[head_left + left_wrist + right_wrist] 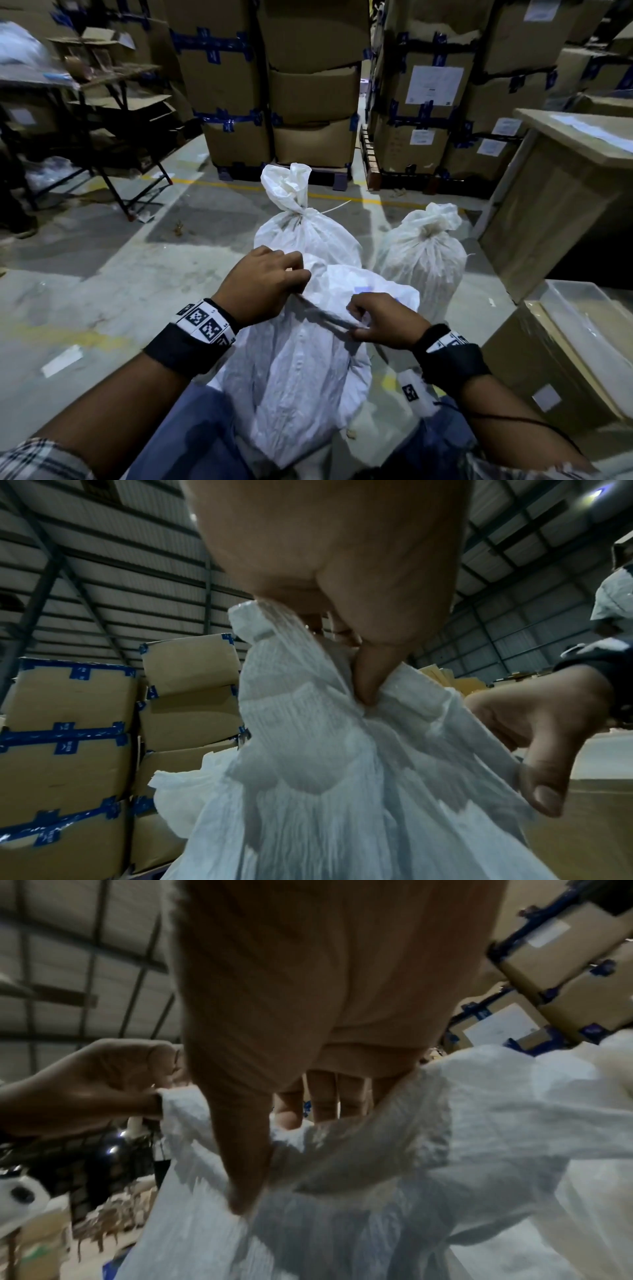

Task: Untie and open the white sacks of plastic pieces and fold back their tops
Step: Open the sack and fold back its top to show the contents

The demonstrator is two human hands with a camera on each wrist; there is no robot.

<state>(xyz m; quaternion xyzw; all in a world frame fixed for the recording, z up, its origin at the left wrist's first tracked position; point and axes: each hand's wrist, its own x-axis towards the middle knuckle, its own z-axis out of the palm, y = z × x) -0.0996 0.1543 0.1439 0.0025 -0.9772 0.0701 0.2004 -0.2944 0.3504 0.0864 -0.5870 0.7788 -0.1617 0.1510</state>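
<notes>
A white woven sack [301,370] stands on the floor between my knees, its top loose and spread. My left hand [270,284] grips the top edge at the left, fingers curled over the cloth [308,723]. My right hand [373,322] pinches the near edge of the same top [342,1150], and the cloth is stretched taut between the two hands. Behind it stands a second white sack [301,226] with a knotted neck and a thin tie. A third tied sack [421,253] stands to the right.
Stacked cardboard boxes [308,85] with blue tape on pallets fill the back. A wooden table [565,178] and a flat box [561,359] stand on the right. A dark metal rack [102,137] stands at the left. Bare concrete floor [102,274] lies to the left.
</notes>
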